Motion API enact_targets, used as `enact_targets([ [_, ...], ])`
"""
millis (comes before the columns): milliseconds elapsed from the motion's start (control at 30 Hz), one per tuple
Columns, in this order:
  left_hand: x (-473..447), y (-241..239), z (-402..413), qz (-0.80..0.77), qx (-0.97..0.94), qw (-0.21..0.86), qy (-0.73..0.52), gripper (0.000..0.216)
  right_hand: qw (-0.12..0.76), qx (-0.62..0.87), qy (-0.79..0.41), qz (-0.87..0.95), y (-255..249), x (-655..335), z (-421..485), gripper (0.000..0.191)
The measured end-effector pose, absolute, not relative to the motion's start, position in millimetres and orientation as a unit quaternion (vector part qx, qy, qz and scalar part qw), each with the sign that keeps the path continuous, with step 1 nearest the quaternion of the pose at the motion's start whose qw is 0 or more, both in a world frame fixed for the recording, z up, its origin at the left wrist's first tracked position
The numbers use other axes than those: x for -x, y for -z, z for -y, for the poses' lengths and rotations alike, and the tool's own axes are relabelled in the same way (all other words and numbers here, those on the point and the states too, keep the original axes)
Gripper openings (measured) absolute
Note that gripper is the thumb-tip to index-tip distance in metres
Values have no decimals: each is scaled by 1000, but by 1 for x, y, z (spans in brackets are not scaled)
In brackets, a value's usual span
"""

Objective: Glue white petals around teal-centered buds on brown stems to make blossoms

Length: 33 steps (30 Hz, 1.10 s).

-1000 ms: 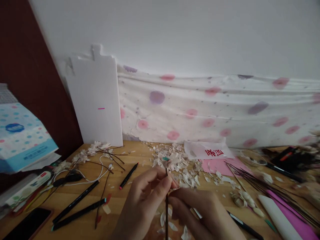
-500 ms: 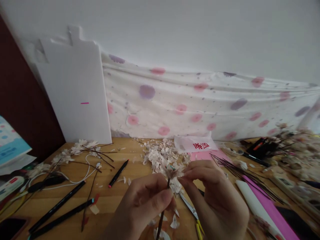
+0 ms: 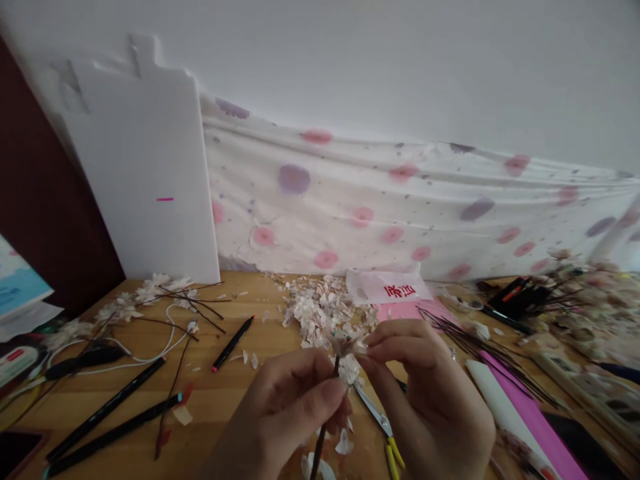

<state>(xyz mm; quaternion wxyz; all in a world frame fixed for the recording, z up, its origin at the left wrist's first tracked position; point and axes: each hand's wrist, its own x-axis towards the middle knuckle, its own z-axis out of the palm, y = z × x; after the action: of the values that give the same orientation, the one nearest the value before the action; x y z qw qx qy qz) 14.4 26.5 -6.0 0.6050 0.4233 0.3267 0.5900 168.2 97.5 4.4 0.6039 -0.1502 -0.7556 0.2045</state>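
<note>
My left hand [image 3: 293,413] pinches a thin dark flower stem [image 3: 319,445] between thumb and fingers and holds it nearly upright. At the top of the stem sits a small pale artificial flower [image 3: 343,344] with a bit of green at its centre. My right hand [image 3: 433,393] is closed at the flower's right side, thumb and fingertips pinching a pale petal [image 3: 361,344] at its edge. Whether that petal is attached cannot be made out. Behind the flower lies a heap of loose whitish petals [image 3: 317,308]. Scissors [image 3: 374,412] with yellow handles lie under my hands.
Black markers [image 3: 233,343] and finished white blossoms on twigs [image 3: 163,290] lie to the left, near a white cable [image 3: 145,365]. Bare dark stems [image 3: 475,347], a pink-purple sheet [image 3: 540,427] and many flowers [image 3: 590,307] are at the right. A white foam board [image 3: 145,167] stands behind.
The camera view has shifted slightly, so the table items appear a little further left. Both hands keep almost the same pose at the flower.
</note>
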Motion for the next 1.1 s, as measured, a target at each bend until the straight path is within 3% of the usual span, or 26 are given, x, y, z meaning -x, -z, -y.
enact_targets([
  [400,-14,11,-32,-293,-400,630,-598,36,599,151,-234,751,0,-167,-97,34],
  [1100,-15,12,-30,-316,-395,628,-591,40,598,218,-220,739,1,-164,-93,25],
])
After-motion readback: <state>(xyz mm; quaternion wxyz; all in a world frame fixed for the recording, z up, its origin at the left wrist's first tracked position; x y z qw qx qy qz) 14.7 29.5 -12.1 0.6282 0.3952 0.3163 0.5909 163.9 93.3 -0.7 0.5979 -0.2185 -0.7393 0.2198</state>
